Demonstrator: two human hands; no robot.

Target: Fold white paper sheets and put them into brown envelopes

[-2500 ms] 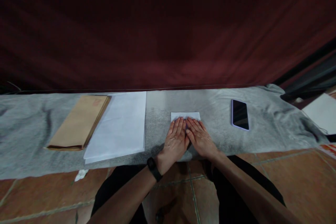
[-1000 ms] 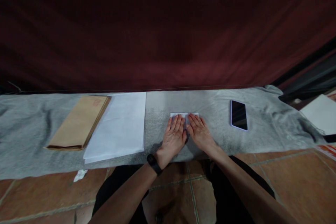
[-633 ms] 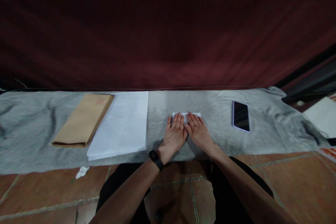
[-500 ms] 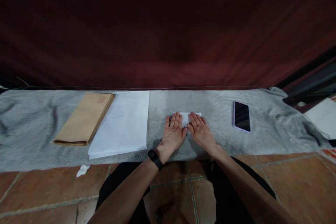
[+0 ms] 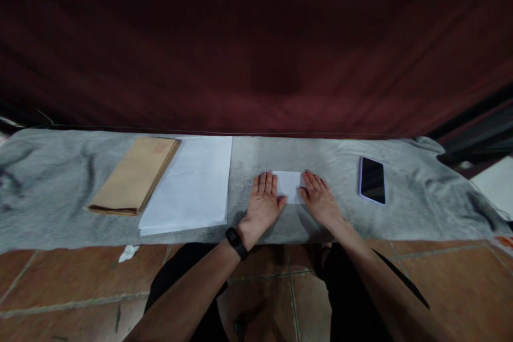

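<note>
Small paper [image 5: 289,187], perhaps folded, just below centre of frame; my left hand [image 5: 262,204] and right hand [image 5: 321,203] laid flat, apart, at its sides.

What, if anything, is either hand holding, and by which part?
Nothing is gripped: the left hand and right hand lie flat, palms down, at opposite ends of the small white paper.

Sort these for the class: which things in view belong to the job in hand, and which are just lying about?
Seem to belong:
small white paper, between the hands
left hand and right hand, flat at its sides
white sheets, perhaps supplies

Seem to be lying about:
phone
crumpled white scrap
brown paper bundle, untouched, role unclear
</note>
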